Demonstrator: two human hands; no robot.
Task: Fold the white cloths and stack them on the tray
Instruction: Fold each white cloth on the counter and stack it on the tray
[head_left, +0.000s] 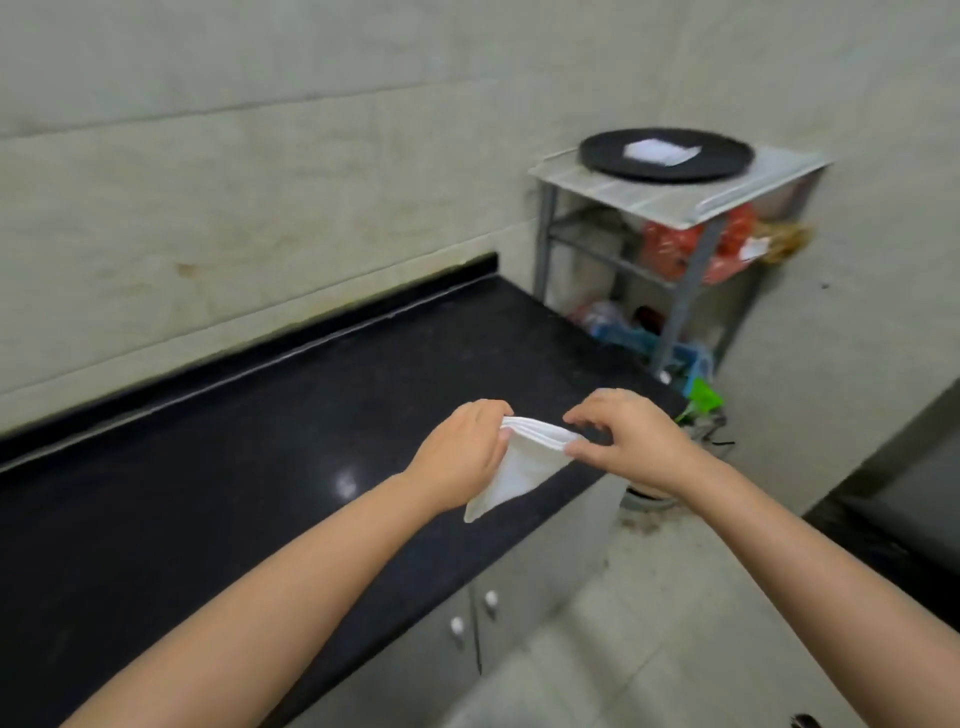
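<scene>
No legible text or labels anywhere.

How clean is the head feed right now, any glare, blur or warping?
Head view: a bright glare spot on the black counter; tray and the folded cloth on it soft with blur; wall lines bow from wide-angle distortion; held cloth fairly sharp.

Two bare forearms entered the view from the lower edge. No sleeve covered either forearm up to the frame edge. The left hand (460, 457) and the right hand (631, 441) were ungloved. Fingernails were short and unpainted where visible.
</scene>
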